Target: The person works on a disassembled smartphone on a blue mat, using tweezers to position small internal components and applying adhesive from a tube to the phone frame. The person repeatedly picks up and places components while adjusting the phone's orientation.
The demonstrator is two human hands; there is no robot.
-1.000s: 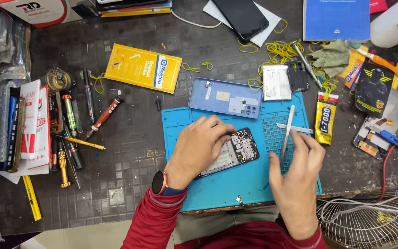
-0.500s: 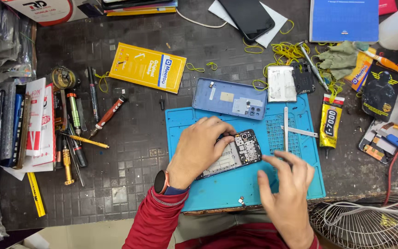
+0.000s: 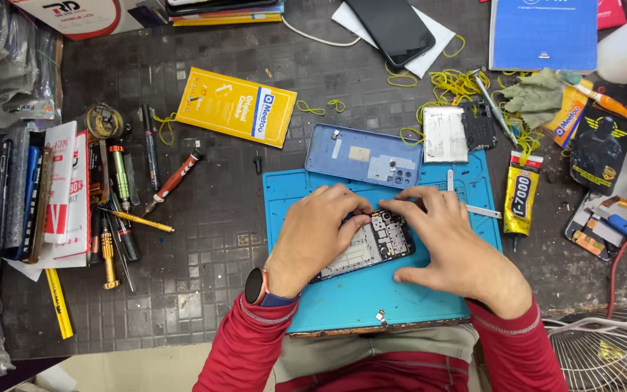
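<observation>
Opened phone (image 3: 371, 243) under both hands: bare circuit board, dull metal shields, matt black frame. Beneath it a smooth matt blue rubbery mat (image 3: 371, 305); at the mat's 12 o'clock a blue plastic back cover (image 3: 363, 154), satin sheen. At 3 o'clock a glossy yellow-and-black glue tube (image 3: 520, 194); tabletop (image 3: 212, 218) dark, rough, gridded.

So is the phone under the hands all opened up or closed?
Opened up. The phone lies on the blue mat with its inner circuit parts showing, and a blue back cover lies apart above it.
</observation>
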